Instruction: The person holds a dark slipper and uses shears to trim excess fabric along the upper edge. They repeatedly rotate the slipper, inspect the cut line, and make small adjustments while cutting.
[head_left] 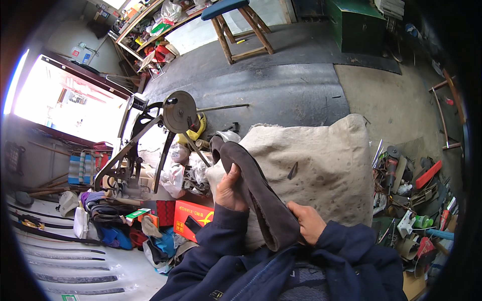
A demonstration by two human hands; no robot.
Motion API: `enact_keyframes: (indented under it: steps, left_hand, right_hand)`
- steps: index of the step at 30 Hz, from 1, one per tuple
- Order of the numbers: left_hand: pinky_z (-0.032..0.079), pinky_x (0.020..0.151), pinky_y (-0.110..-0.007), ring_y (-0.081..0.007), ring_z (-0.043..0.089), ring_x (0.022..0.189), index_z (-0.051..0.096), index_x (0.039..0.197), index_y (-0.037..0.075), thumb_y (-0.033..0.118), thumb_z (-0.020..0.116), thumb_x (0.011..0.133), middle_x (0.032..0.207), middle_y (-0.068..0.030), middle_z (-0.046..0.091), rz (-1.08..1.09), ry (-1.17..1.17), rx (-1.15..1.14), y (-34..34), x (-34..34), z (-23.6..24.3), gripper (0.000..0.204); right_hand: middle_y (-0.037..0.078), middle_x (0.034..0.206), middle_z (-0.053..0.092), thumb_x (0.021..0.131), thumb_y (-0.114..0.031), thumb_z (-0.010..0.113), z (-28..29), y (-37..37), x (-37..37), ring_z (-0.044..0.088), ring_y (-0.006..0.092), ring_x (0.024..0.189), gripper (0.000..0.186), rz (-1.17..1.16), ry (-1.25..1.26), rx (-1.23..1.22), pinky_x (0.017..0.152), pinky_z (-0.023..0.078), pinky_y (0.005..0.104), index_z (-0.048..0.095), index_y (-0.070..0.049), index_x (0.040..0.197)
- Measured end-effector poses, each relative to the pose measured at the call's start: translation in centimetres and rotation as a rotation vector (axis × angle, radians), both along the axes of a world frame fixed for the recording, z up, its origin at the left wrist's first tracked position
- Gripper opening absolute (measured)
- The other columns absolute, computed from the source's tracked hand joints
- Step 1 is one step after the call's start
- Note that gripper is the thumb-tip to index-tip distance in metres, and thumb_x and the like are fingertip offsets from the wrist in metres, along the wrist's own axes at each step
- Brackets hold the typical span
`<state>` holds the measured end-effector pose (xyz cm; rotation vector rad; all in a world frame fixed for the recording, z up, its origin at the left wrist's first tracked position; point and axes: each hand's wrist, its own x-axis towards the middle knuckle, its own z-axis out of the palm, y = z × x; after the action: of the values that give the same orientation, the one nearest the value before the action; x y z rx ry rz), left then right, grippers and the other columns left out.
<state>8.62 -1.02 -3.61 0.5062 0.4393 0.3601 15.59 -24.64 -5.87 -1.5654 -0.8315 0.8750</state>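
Navy jacket (216, 273) fills your foreground, and just beyond it spreads the tan cloth (326, 155). Above that, the dark suede boot (258, 188) sits between your 2 hands, its long axis slanting from far left to near right! Your left hand (232, 190) grips its left side, thumb on top, closer to the far end; your right hand (307, 223) pinches the right edge, closer to the near end, fingertips hidden. Small dark scrap (292, 171) on the cloth, untouched.

Left hand (231, 191) and right hand (308, 221) holding dark material (263, 200) over pale cloth (326, 168); stool (224, 9) beyond the cloth, tools (391, 170) to its right.
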Motion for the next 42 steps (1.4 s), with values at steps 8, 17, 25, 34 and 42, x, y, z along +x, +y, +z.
enact_keyframes:
  steps: [8,17,25,34,42]
  left_hand:
    - [0.057,0.095,-0.046,-0.0282,0.071,0.105,0.066,0.126,0.003,0.025,0.061,0.103,0.119,-0.0121,0.073,0.046,0.041,-0.002,-0.1,0.2,-0.3,0.032]
    - [0.057,0.095,-0.046,-0.028,0.071,0.105,0.066,0.126,0.003,0.024,0.064,0.102,0.119,-0.012,0.073,0.065,0.069,0.024,-0.2,0.4,-0.4,0.032]
    - [0.057,0.094,-0.047,-0.0278,0.071,0.105,0.067,0.125,0.003,0.023,0.065,0.101,0.119,-0.012,0.073,0.056,0.08,0.035,0.0,0.5,-1.0,0.032]
    - [0.055,0.097,-0.04,-0.0237,0.069,0.109,0.064,0.129,0.006,0.016,0.065,0.101,0.121,-0.0076,0.072,0.027,0.071,0.035,-0.1,0.4,-0.2,0.03]
    - [0.058,0.093,-0.048,-0.0293,0.071,0.105,0.067,0.124,0.002,0.021,0.065,0.101,0.118,-0.0132,0.073,0.062,0.069,0.028,0.2,0.6,-0.6,0.031]
  right_hand:
    - [0.027,0.082,0.064,0.089,-0.02,0.067,0.0,-0.3,0.1,0.063,0.0481,0.083,0.024,-0.009,-0.013,-0.057,0.07,0.049,0.0496,0.059,-0.002,0.104]
    - [0.027,0.084,0.063,0.088,-0.014,0.067,-0.8,-0.3,0.2,0.062,0.0488,0.083,0.022,-0.009,0.03,-0.005,0.069,0.049,0.0481,0.058,-0.002,0.103]
    - [0.028,0.082,0.062,0.09,-0.022,0.072,-0.6,-0.5,0.2,0.062,0.048,0.078,0.027,-0.028,0.091,-0.016,0.066,0.049,0.0433,0.058,0.001,0.097]
    - [0.003,0.09,0.071,0.099,-0.018,0.07,-1.1,-0.7,0.6,0.058,0.005,0.085,0.024,0.058,0.181,-0.065,0.077,0.052,0.0261,0.063,0.002,0.109]
    - [0.019,0.08,0.065,0.094,-0.024,0.073,-0.8,-0.5,0.3,0.058,0.0129,0.073,0.031,0.0,0.219,0.076,0.069,0.051,0.0337,0.06,0.002,0.103]
